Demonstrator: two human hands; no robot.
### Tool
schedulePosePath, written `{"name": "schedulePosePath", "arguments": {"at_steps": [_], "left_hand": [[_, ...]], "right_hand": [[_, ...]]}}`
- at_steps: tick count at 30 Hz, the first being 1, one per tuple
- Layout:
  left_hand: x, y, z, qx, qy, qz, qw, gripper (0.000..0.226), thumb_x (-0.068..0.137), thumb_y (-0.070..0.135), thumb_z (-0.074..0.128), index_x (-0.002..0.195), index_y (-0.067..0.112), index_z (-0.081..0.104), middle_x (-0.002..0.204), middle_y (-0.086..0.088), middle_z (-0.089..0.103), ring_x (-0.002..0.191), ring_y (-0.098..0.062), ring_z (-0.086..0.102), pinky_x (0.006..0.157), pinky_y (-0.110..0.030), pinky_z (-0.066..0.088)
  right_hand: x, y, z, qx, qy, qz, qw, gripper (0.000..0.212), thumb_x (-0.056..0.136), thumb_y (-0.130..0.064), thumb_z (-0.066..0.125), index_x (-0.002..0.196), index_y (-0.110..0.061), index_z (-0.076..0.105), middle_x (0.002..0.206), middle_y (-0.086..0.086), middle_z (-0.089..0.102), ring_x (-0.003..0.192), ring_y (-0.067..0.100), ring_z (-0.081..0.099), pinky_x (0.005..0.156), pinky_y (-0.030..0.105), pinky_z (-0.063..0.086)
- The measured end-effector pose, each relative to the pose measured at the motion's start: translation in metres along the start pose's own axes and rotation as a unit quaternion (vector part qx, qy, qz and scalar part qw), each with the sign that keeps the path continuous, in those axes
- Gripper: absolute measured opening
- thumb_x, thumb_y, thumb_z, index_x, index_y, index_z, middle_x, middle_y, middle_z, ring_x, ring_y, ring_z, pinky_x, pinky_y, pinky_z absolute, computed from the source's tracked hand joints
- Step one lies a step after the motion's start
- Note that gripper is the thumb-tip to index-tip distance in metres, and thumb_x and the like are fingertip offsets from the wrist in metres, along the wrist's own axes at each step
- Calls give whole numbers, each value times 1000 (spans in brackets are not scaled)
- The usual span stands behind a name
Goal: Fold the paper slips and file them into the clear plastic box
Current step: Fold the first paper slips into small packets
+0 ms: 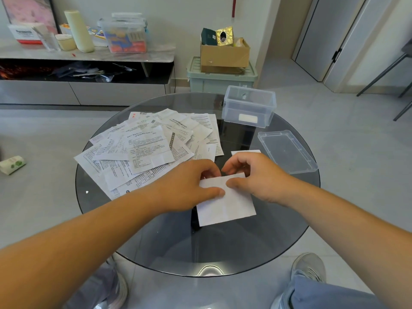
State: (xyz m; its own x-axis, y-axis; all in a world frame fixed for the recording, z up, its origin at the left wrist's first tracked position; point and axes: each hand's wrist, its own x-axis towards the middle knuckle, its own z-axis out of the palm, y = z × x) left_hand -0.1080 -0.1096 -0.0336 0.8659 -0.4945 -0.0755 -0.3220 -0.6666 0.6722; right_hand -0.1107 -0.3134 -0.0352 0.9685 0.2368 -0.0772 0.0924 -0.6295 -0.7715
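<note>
Paper slip (227, 207), white, lying on the glass worktop (156, 237) under the fingers (214, 192), its far edge pinched by left hand (191, 186) and right hand (256, 178); likely light, floppy, slides on glass, so hold corners.

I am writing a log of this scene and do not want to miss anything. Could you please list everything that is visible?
table: one, dark glass, round, centre
pile: many slips, white with print, table's left half
slip: one, white, folded, table's near side
box: one, clear, open, table's far right
lid: one, clear, table's right edge
cabinet: one, grey, back left, clutter on top
bin: one, pale green, floor behind table
carton: one, brown, on the bin
pack: one, white and green, floor at left
shoes: two, grey, below the table
left hand: one, bare, pinches the slip
right hand: one, bare, pinches the slip
</note>
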Motion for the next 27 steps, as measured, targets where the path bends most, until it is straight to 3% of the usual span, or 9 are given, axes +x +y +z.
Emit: {"name": "schedulePosePath", "arguments": {"at_steps": [2, 6, 11, 13, 15, 18, 22, 25, 27], "left_hand": [[2, 1, -3, -74, 12, -20, 997, 20, 84, 36, 78, 98, 30, 64, 89, 8, 72, 84, -9, 68, 79, -36, 59], [1, 7, -7, -209, -2, -62, 976, 28, 88, 17, 75, 108, 28, 58, 89, -1, 75, 82, -16, 74, 74, -35, 61], [1, 3, -7, -220, 56, -62, 972, 25, 84, 9, 77, 99, 28, 72, 90, 0, 57, 77, -6, 60, 66, -19, 53], [1, 1, -6, -230, 75, -70, 968, 21, 82, 9, 80, 95, 24, 74, 88, 2, 61, 70, -3, 58, 63, -15, 50], [1, 0, -5, -245, 100, -70, 962, 20, 80, 7, 82, 92, 19, 72, 79, 2, 63, 67, -6, 58, 63, -16, 51], [2, -1, -4, -239, 135, -65, 959, 28, 78, 8, 83, 96, 17, 65, 75, -1, 66, 67, -10, 59, 65, -19, 53], [-1, 6, -4, -266, 146, -48, 952, 50, 81, 13, 82, 118, 27, 52, 81, 4, 74, 73, -9, 70, 68, -23, 57], [-8, 6, -7, -197, 168, 8, 966, 32, 85, 25, 78, 109, 33, 59, 88, 13, 71, 83, -4, 68, 76, -18, 56], [-14, -2, -7, -86, 163, 77, 980, 16, 88, 28, 74, 99, 34, 65, 91, 18, 67, 91, -3, 63, 79, -15, 51]], "right_hand": [[-1, -1, -1, 49, 7, 12, 999, 22, 83, -11, 79, 90, -29, 69, 90, -11, 68, 80, -1, 63, 76, 22, 54], [-3, -3, 0, 88, 65, 25, 994, 16, 84, -19, 80, 84, -30, 69, 97, -8, 68, 87, 15, 63, 76, 29, 52], [-14, -5, 1, 45, 133, 12, 990, 3, 90, -35, 71, 93, -33, 70, 108, -13, 64, 93, 8, 62, 75, 23, 49], [-17, -4, 4, 69, 137, 48, 987, 27, 90, -35, 72, 115, -34, 62, 113, -13, 59, 94, 7, 63, 72, 21, 51], [-18, -3, 7, 145, 155, 116, 970, 49, 88, -33, 75, 130, -31, 48, 110, -10, 62, 93, 12, 66, 73, 28, 57], [-19, 2, 10, 213, 124, 148, 958, 41, 89, -23, 75, 125, -18, 56, 93, -3, 76, 86, 15, 72, 61, 28, 54], [-20, -1, 4, 238, 147, 74, 957, 21, 90, -7, 71, 109, -13, 64, 83, 0, 76, 75, 17, 72, 59, 27, 56], [-27, -1, -1, 84, 188, -50, 977, 19, 90, -10, 72, 93, -28, 64, 86, -9, 70, 80, 13, 69, 71, 26, 58], [-35, 4, 0, -18, 167, -105, 980, 19, 92, -18, 70, 88, -35, 63, 85, -16, 67, 81, 9, 66, 73, 27, 57]]}}
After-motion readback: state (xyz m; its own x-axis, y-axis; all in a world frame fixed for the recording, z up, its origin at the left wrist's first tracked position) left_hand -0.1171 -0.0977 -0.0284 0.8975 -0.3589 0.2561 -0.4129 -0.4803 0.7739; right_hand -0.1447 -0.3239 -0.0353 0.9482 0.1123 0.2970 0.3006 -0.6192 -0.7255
